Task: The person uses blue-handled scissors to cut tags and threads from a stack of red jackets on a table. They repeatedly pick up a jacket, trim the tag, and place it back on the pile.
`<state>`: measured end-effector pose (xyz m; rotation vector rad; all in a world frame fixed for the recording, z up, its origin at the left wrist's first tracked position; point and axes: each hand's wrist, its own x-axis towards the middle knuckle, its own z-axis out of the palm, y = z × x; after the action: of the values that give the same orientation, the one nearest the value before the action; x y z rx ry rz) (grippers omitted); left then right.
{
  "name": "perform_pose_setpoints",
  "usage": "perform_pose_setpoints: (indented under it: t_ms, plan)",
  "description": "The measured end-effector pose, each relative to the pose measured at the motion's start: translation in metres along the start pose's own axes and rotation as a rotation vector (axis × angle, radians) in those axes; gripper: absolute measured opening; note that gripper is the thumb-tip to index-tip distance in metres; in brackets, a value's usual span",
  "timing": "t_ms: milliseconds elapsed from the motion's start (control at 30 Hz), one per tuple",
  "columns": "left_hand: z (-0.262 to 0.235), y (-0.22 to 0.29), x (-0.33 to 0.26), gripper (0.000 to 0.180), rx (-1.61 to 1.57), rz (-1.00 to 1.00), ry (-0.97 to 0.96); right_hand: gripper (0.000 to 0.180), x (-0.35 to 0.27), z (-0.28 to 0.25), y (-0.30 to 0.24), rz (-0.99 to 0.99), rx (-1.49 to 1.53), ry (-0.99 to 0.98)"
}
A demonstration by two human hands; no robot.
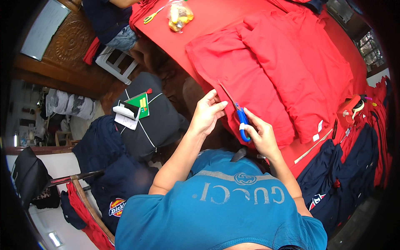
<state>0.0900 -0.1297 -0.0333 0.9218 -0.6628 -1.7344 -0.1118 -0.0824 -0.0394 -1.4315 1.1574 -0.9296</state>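
Observation:
My right hand [262, 135] is closed round the blue handles of a pair of scissors [242, 121]. Their blades point away from me over the near left edge of a red garment [254, 83], and look nearly closed. At that same edge, left of the blades, my left hand [208, 112] has its fingers curled and its thumb over the red cloth, pinching it. Exactly what lies between those fingertips is partly hidden. The garment lies spread in folds, with small white labels [318, 131] at its near right corner.
Red cloth covers the table [166, 39]; on it lie yellow-handled scissors [153, 16] and a clear bag [180, 18]. A tied black bundle [156, 118] carries a green notebook [141, 103]. Dark blue garments [333, 175] hang at right. A person [110, 23] stands near a white stool [114, 64].

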Motion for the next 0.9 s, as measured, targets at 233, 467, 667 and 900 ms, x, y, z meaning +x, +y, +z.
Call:
perform_pose_setpoints:
  t_ms: [233, 467, 667, 900]
  plan:
    - [-0.008, -0.019, -0.005, 0.034, -0.048, -0.041, 0.102, 0.048, -0.008, -0.007, -0.014, 0.221, 0.204, -0.062]
    - [-0.005, -0.085, -0.042, 0.031, 0.139, -0.147, 0.220, 0.067, -0.051, -0.035, -0.019, 0.164, 0.210, 0.184]
    - [0.022, -0.126, -0.080, 0.057, 0.340, -0.193, -0.033, 0.062, -0.081, -0.065, -0.012, 0.145, 0.285, 0.321]
    - [0.014, -0.150, -0.085, 0.039, 0.616, -0.304, -0.336, 0.058, -0.109, -0.053, -0.014, 0.159, 0.196, 0.201]
